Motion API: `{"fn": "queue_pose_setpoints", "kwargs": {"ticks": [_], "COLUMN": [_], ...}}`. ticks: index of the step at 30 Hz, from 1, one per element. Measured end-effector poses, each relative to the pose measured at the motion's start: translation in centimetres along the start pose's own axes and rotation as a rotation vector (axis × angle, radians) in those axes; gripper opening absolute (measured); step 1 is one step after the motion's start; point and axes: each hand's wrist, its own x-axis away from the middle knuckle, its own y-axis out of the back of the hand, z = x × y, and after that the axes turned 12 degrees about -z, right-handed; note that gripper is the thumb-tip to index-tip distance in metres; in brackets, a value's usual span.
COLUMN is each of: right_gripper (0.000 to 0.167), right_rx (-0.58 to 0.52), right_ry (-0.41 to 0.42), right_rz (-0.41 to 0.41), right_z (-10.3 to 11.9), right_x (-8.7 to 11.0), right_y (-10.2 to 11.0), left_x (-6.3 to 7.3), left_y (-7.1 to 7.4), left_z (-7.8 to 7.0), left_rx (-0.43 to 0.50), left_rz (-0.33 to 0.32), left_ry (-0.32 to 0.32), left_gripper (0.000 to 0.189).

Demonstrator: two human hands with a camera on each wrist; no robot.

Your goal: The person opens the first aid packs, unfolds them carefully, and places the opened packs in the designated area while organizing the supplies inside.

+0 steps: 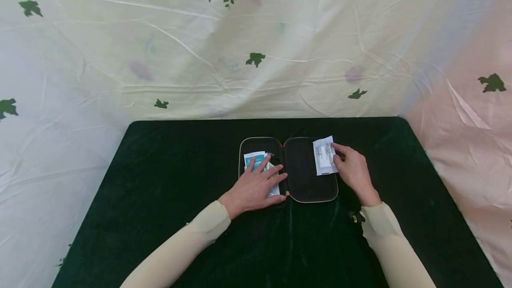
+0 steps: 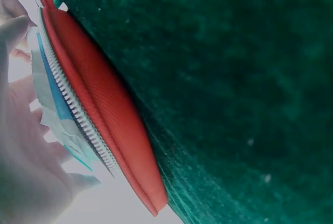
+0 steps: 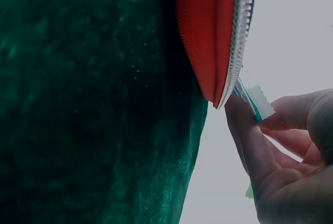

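A zippered case [image 1: 302, 186], black inside and red outside, lies unfolded on the table. Spread fingers of my left hand [image 1: 254, 188] rest over its left half, on flat packets, one of them a blue-and-white packet [image 1: 258, 159]; the hand partly covers them. On the right, my right hand [image 1: 354, 172] pinches the edge of a white printed packet [image 1: 323, 157] at the outer side of the right half. The right wrist view has that packet's corner [image 3: 264, 108] between thumb and finger, beside the case's zipper [image 3: 240, 42]. The left wrist view shows the red shell [image 2: 99, 89] below the left hand.
Dark green velvety cloth [image 1: 160, 181] covers the table. A pale curtain [image 1: 200, 57] with leaf prints hangs behind the table and along both sides. Something small and dark [image 1: 356, 218] sits by the right sleeve cuff.
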Motion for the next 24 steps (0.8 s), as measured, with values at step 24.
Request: {"fn": "queue_pose_setpoints", "kwargs": {"ticks": [24], "right_gripper": [0.043], "right_rx": [0.001], "right_ry": [0.006], "right_rz": [0.109], "right_z": [0.7], "right_x": [-0.1], "right_y": [-2.0], "left_x": [0.1], "left_y": [-0.2], "left_z": [-0.3], "left_rx": [0.002], "left_rz": [0.013], "left_ry": [0.005], "left_gripper": [0.070]}}
